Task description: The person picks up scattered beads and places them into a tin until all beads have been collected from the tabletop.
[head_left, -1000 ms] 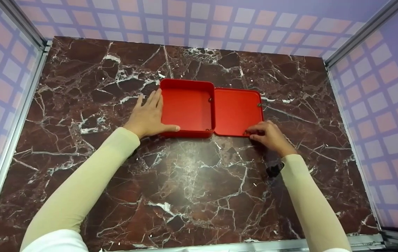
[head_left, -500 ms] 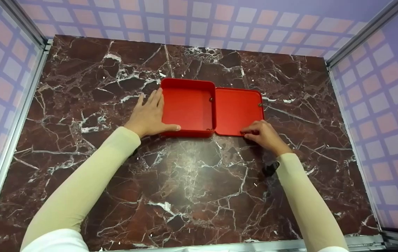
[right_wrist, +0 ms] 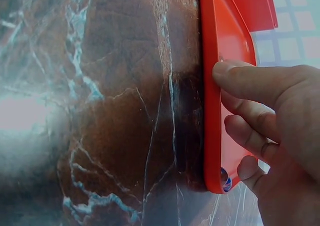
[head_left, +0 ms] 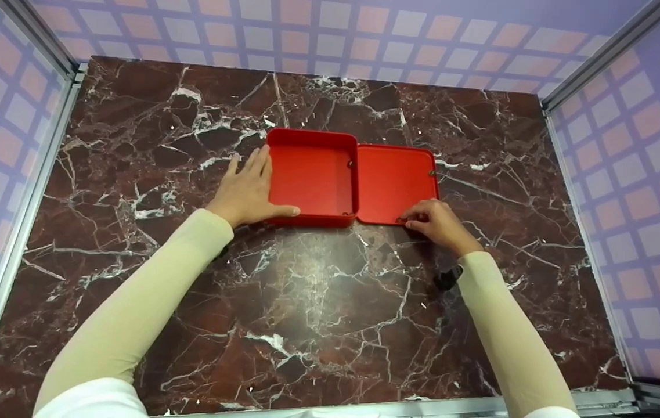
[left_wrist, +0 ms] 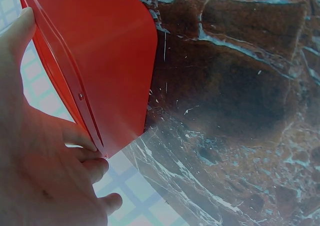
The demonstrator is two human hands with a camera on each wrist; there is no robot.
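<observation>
A red square box (head_left: 309, 180) lies with its inside facing up, its red lid (head_left: 388, 180) flat against its right side. My left hand (head_left: 242, 188) rests along the box's left wall, fingers straight and thumb over the near rim. In the left wrist view, my left fingertips touch the rim of the box (left_wrist: 107, 60). My right hand (head_left: 440, 223) is at the lid's near edge; its thumb and curled forefinger pinch the rim there in the right wrist view. A tiny dark thing (head_left: 401, 220) shows at those fingertips; I cannot tell if they hold it.
Two small dark pieces, one farther back (head_left: 350, 164), lie along the box's inner right wall. Another small piece (head_left: 432, 173) sits at the lid's right edge, and a shiny round one (right_wrist: 225, 180) at its corner. Checkered walls surround the dark marble table (head_left: 318, 325).
My right hand has slid slightly left along the lid's near edge, and the tiny dark thing shows farther left with it. My left hand has stayed on the box.
</observation>
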